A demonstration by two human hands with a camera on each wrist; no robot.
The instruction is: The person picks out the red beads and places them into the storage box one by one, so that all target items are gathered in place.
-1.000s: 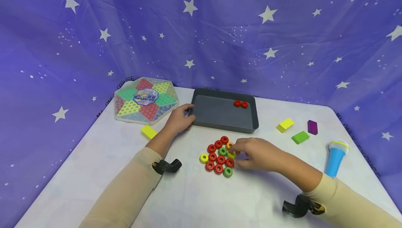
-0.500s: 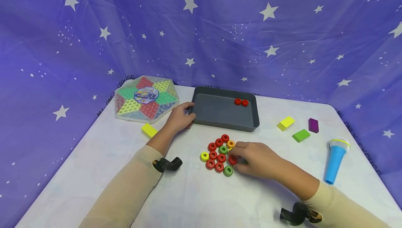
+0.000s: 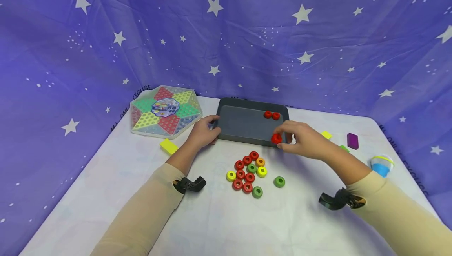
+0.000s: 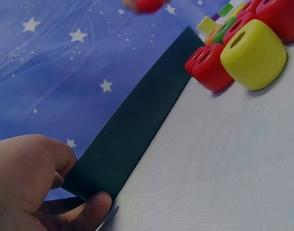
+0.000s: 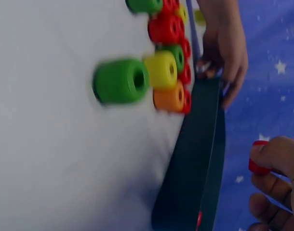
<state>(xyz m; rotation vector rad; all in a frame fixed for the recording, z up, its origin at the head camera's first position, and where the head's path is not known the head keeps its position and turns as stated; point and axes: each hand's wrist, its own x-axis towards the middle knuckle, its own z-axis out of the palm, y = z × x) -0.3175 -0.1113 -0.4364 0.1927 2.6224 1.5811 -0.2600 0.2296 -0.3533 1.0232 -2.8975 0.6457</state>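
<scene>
My right hand [image 3: 287, 140] pinches a red ring [image 3: 276, 138] over the near rim of the dark grey tray [image 3: 243, 124]; the right wrist view shows that red ring [image 5: 257, 165] between the fingertips [image 5: 277, 155]. Two red rings [image 3: 271, 115] lie in the tray's far right corner. My left hand [image 3: 205, 130] grips the tray's left near corner, thumb and fingers around the tray wall [image 4: 137, 120]. A cluster of red, green, yellow and orange rings [image 3: 247, 173] lies on the white table in front of the tray, with one green ring [image 3: 279, 181] apart to the right.
A hexagonal checkers box [image 3: 164, 110] sits at the back left, a yellow block [image 3: 168, 146] near it. Right of the tray lie a yellow block [image 3: 326, 134], a green block [image 3: 344, 148], a purple block [image 3: 352, 140] and a blue toy microphone [image 3: 380, 166]. Starry purple cloth surrounds the table.
My right hand has picked a red ring from the cluster and carried it up to the tray's near edge. A green ring now lies apart. The left hand has stayed on the tray.
</scene>
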